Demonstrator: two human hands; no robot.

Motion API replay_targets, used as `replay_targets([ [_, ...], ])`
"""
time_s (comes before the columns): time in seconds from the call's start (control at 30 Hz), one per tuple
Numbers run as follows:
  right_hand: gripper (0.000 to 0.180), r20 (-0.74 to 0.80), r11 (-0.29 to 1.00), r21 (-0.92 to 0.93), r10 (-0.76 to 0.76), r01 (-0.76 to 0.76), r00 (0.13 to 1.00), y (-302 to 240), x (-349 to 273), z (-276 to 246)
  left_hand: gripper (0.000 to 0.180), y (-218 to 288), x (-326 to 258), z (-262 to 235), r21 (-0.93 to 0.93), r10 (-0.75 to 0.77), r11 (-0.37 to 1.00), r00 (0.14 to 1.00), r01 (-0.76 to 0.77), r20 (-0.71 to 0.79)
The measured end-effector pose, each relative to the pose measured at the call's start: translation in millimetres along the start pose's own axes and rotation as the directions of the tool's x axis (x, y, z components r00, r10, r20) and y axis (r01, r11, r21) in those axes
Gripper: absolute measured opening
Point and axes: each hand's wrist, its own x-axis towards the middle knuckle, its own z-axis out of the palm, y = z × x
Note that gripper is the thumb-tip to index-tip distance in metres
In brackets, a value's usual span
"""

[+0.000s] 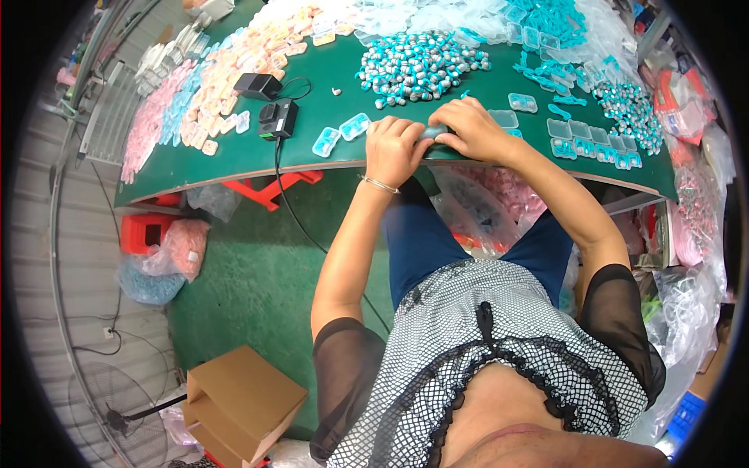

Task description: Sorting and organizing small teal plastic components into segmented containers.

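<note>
Pale-blue item (434, 132), partly hidden: pinched between both hands (390, 150) above the desk (234, 160) edge; a loose grip could drop it.

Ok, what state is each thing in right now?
Left hand: closed on small pale-blue item
Right hand: closed on it too
Two cases left of the hands: shut, blue pieces inside
Row of cases at right: open
Cardboard box: open
Fan: running or not, can't tell

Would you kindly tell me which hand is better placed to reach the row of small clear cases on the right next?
Probably the right hand: it is nearer the row of clear cases, while the left hand sits farther left.
</note>
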Motion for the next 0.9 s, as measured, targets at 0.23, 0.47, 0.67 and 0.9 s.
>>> replay_targets([
  [0.23, 0.022, -0.067, 0.958, -0.145, 0.24, -0.247, 0.969, 45.0, -17.1, -33.8, 0.034, 9.0, 2.4, -15.1, 0.121, 0.009, 0.993, 1.0, -0.01, 0.007],
  [0.47, 0.021, 0.041, 0.879, -0.378, 0.328, -0.289, 0.944, 39.1, -25.0, -24.4, 0.048, 52.6, 19.4, 25.3, 0.029, -0.009, 1.0, 0.991, 0.005, 0.13],
  [0.67, 0.017, -0.05, 0.941, -0.21, 0.261, -0.266, 0.964, 40.9, -29.3, -27.7, 0.053, 60.3, 26.9, 32.9, 0.004, -0.081, 0.997, 0.993, 0.081, 0.083],
  [0.9, 0.027, -0.006, 0.999, 0.04, -0.032, 0.032, 0.999, 28.6, -41.3, -39.6, 0.032, 45.7, 24.8, 36.2, 0.007, 0.007, 1.0, 0.998, -0.008, 0.061],
])
